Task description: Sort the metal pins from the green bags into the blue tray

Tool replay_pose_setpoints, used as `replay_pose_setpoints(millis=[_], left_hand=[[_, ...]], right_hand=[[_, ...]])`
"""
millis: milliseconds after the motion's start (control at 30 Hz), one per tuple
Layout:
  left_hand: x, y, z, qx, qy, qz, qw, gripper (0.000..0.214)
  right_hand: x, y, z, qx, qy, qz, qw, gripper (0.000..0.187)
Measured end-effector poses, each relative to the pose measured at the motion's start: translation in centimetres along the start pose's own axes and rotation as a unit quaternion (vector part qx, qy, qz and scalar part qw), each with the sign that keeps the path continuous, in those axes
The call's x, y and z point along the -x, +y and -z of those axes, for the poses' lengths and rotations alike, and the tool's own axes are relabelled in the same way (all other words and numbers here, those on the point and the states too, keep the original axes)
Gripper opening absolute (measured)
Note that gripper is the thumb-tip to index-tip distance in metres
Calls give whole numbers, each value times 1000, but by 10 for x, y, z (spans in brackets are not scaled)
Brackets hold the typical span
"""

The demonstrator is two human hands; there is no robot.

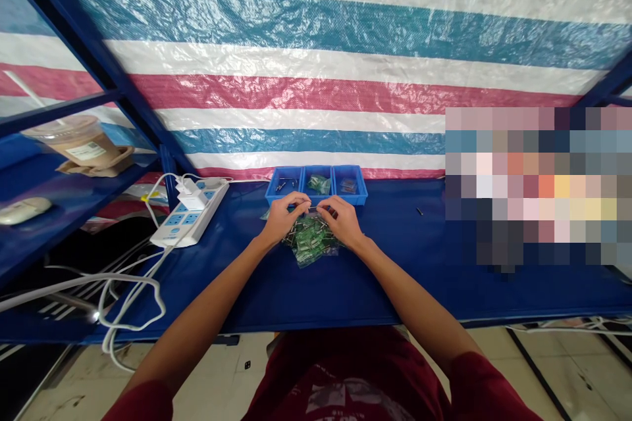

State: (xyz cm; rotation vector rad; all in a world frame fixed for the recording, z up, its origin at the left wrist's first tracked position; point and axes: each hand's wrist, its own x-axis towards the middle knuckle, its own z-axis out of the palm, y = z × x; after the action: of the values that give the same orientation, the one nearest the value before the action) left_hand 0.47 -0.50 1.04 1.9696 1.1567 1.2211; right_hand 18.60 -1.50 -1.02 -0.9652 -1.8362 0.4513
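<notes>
My left hand (284, 216) and my right hand (342, 218) face each other above a pile on the blue table. Thumb and fingers of each are pinched together, with a small thin piece between the two hands, too small to name. Right below them lie green-tinted clear plastic bags (312, 242) mixed with small dark and metallic rod-like parts. Just beyond my hands stand three joined blue bins (316, 200). The left one holds a few small rod-like parts (280, 186), the middle one a green plastic bag (318, 183), the right one small clear-reddish pieces (348, 185).
A white power strip (192, 216) with chargers and tangled white cables (129, 302) lies to the left. On the left shelf are a drink cup (81, 145) and a white mouse (24, 210). One small dark part (419, 211) lies at right, near a blurred-out area.
</notes>
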Motion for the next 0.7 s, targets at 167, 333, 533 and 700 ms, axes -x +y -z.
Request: replay_pose_setpoints(millis=[167, 333, 533, 700], left_hand=[[1, 0, 1, 24, 6, 28, 999, 27], [1, 0, 1, 25, 6, 25, 999, 27], [1, -3, 1, 54, 17, 20, 998, 30], [0, -1, 2, 18, 9, 1, 1000, 25]], right_hand=[[1, -1, 0, -18, 2, 2, 1000, 20], [2, -2, 0, -11, -13, 6, 1000, 25], [1, -2, 2, -2, 14, 5, 1000, 33], [0, -2, 2, 7, 25, -5, 1000, 39]])
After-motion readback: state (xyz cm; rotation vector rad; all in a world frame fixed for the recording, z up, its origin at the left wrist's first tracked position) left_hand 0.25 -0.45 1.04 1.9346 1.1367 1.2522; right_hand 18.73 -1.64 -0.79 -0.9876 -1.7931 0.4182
